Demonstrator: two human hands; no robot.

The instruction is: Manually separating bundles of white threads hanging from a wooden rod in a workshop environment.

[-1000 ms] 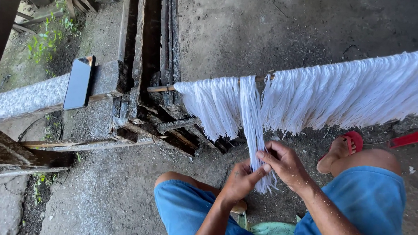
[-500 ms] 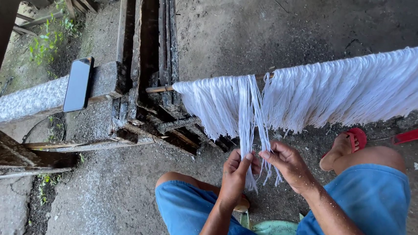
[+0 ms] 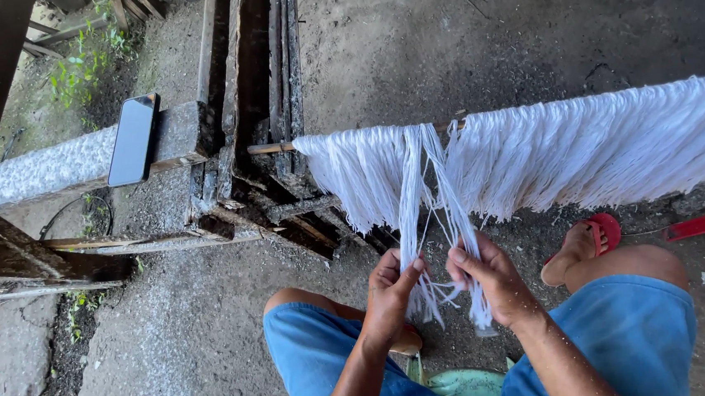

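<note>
white threads (image 3: 432,217) split between left hand (image 3: 390,290), right hand (image 3: 490,278); ends seemingly tangled

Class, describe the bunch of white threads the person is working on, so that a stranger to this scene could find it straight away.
Start at the long curtain of white threads hanging from the thin wooden rod. Near its left end, two narrow strands drop lower than the rest into the left hand and right hand. Unlike their loose neighbours, these are pulled out and pinched.

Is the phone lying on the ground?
No, the phone rests on the concrete ledge, raised above the ground, left of the hanging white fibres.
</note>
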